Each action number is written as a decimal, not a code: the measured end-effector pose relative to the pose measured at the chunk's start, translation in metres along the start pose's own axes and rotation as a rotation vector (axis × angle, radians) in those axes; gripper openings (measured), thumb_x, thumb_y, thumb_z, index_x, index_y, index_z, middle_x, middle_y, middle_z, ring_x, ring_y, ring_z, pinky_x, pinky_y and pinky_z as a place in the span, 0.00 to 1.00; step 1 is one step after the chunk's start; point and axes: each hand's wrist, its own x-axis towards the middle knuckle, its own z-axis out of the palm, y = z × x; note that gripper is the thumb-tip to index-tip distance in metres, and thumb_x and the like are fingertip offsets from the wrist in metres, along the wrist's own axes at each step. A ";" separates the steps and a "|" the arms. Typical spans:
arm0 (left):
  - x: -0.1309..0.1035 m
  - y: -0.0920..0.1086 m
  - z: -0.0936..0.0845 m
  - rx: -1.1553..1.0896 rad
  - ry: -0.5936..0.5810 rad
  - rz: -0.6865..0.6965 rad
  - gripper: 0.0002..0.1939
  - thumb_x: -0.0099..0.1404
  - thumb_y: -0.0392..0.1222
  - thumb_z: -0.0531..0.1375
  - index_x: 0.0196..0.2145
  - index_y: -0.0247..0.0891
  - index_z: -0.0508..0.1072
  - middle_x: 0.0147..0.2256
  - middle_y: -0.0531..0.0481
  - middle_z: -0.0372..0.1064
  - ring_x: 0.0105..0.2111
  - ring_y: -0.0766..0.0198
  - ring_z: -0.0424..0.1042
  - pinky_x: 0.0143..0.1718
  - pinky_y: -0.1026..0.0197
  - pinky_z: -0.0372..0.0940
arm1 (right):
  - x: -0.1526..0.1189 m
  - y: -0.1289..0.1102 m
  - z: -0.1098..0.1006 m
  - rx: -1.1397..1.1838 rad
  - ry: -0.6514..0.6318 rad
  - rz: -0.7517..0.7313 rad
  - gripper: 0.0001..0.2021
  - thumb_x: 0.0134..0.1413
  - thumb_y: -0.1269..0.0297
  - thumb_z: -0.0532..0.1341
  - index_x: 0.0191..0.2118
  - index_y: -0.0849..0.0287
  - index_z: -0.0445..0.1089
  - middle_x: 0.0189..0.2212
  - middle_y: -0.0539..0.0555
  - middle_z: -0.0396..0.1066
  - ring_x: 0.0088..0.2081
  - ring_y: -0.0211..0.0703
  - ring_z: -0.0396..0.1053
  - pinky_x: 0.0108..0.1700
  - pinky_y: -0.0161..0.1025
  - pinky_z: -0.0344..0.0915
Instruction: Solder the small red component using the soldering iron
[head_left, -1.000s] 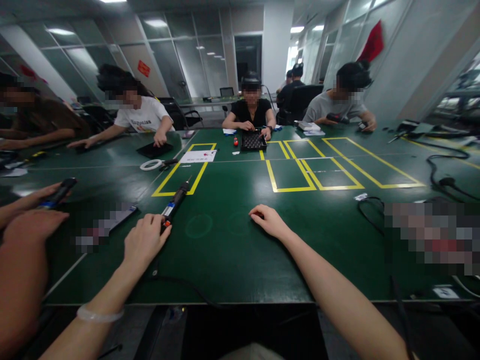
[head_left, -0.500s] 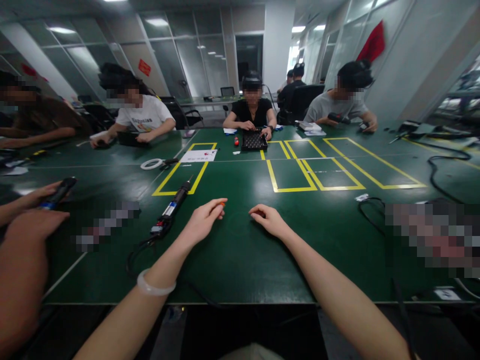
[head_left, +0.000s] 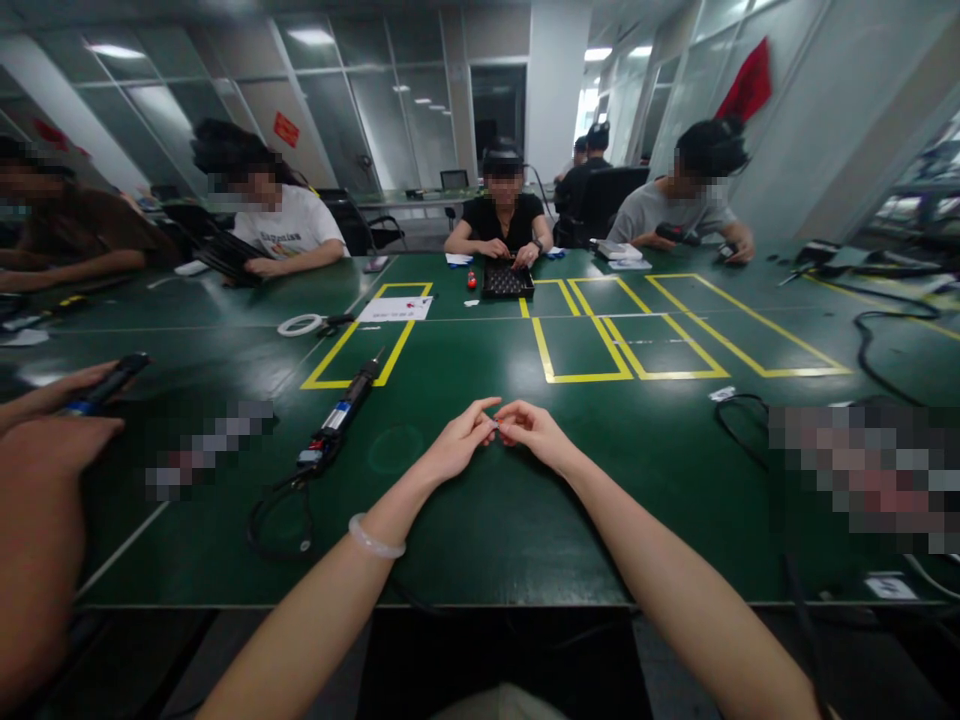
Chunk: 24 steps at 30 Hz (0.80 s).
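Just above the green table (head_left: 465,540), my left hand (head_left: 463,440) and my right hand (head_left: 531,430) meet fingertip to fingertip. Both hands are pinched. Between their fingertips shows a speck of a small object (head_left: 494,427), too tiny to name and mostly hidden by the fingers. A pale bangle (head_left: 375,540) circles my left wrist. To the left of my left hand, an electric screwdriver (head_left: 341,415) lies on the table, bit pointing away, with its black cord (head_left: 274,550) curling toward me.
Yellow tape outlines (head_left: 589,379) mark the table ahead. A white paper (head_left: 397,309) and a coiled white cable (head_left: 300,325) lie farther left. Across sits a person with a black tray (head_left: 508,283). Another person's hand (head_left: 67,430) is at far left. A black cable (head_left: 739,400) lies right.
My left hand has moved right and now meets my right hand, which has stayed nearly in place. An orange bit seen at the left fingertips no longer shows.
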 end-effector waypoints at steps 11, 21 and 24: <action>-0.004 0.010 0.001 0.156 0.078 0.075 0.19 0.65 0.47 0.56 0.51 0.39 0.65 0.37 0.50 0.69 0.36 0.64 0.70 0.40 0.61 0.64 | -0.001 -0.006 -0.003 -0.051 0.054 0.015 0.18 0.48 0.51 0.66 0.36 0.61 0.68 0.24 0.48 0.70 0.25 0.35 0.66 0.30 0.35 0.64; -0.003 0.008 0.001 0.237 0.127 0.093 0.13 0.66 0.48 0.55 0.41 0.38 0.71 0.37 0.49 0.72 0.38 0.63 0.71 0.40 0.61 0.64 | -0.001 -0.003 -0.001 -0.054 0.050 0.006 0.18 0.46 0.50 0.67 0.34 0.61 0.67 0.24 0.50 0.71 0.27 0.36 0.69 0.30 0.35 0.65; -0.003 0.009 0.001 0.258 0.142 0.123 0.13 0.64 0.47 0.57 0.44 0.39 0.70 0.37 0.49 0.71 0.38 0.63 0.71 0.40 0.61 0.64 | 0.000 -0.002 -0.003 -0.061 0.053 0.018 0.18 0.48 0.49 0.66 0.33 0.61 0.66 0.24 0.50 0.71 0.26 0.36 0.69 0.31 0.35 0.66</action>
